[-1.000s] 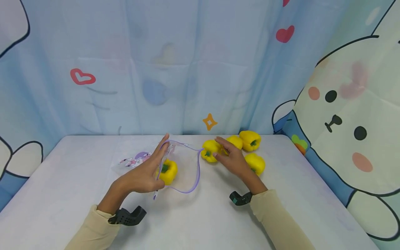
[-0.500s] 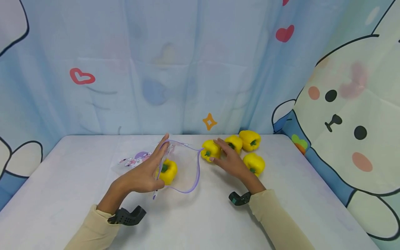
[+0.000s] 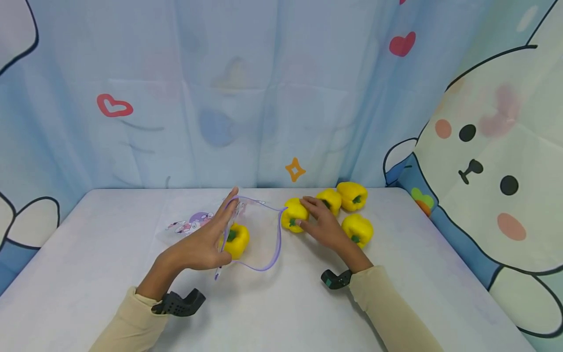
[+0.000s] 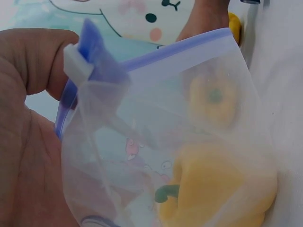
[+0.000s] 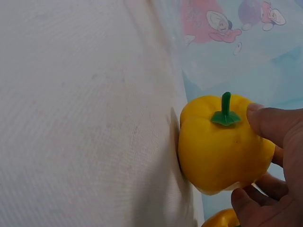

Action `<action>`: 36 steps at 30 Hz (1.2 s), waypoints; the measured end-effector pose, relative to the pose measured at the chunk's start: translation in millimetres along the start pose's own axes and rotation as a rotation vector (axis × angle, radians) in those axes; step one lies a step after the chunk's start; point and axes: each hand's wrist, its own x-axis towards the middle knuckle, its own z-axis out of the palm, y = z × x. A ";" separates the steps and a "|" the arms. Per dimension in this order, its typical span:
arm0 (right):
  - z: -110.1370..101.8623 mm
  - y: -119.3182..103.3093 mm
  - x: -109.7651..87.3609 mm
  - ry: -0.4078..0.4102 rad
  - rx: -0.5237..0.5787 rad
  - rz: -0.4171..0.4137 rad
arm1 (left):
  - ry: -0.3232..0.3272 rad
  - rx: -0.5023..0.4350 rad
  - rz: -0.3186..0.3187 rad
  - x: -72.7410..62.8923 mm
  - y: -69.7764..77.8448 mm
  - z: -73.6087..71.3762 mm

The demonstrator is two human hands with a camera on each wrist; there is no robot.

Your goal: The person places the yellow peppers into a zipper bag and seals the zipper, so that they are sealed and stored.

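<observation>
My left hand (image 3: 198,247) spreads thumb and fingers along the mouth of a clear zip bag (image 3: 266,239) with a purple rim, which stands wide. A white slider (image 4: 78,64) sits by the thumb in the left wrist view. Inside the bag lies a yellow bell pepper (image 4: 222,184) with a green stem. Just right of the bag's mouth, my right hand (image 3: 323,222) grips a second yellow bell pepper (image 5: 222,146) between thumb and fingers. That pepper touches the table or is just above it; I cannot tell which. Part of the left hand's fingers is hidden.
Behind and right of the right hand, more yellow bell peppers rest on the white table (image 3: 272,313): one pepper (image 3: 330,199) close behind, another pepper (image 3: 352,195) at the back edge, a third pepper (image 3: 357,230) beside the wrist. A printed curtain (image 3: 246,98) hangs behind.
My right hand has lowered its fingers onto the nearest pepper and now grips it; the pepper has shifted slightly toward the bag. The left hand and bag stay put.
</observation>
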 end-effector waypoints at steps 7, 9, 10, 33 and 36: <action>1.1 -1.6 -1.0 -0.013 0.032 0.011 | 0.005 0.001 0.015 -0.7 0.8 -0.2; 1.4 -1.4 -1.3 -0.018 0.061 0.007 | 0.003 -0.001 0.014 -0.7 0.8 -0.3; 1.6 -1.0 -1.2 -0.021 0.076 0.002 | 0.003 -0.002 0.014 -0.6 0.7 -0.3; -2.8 -2.6 -0.2 -0.052 0.097 -0.009 | 0.008 -0.001 0.003 -1.5 -1.1 -0.9; -4.1 -5.6 -0.3 -0.056 0.070 0.003 | 0.011 0.000 0.002 -0.9 -0.6 -1.3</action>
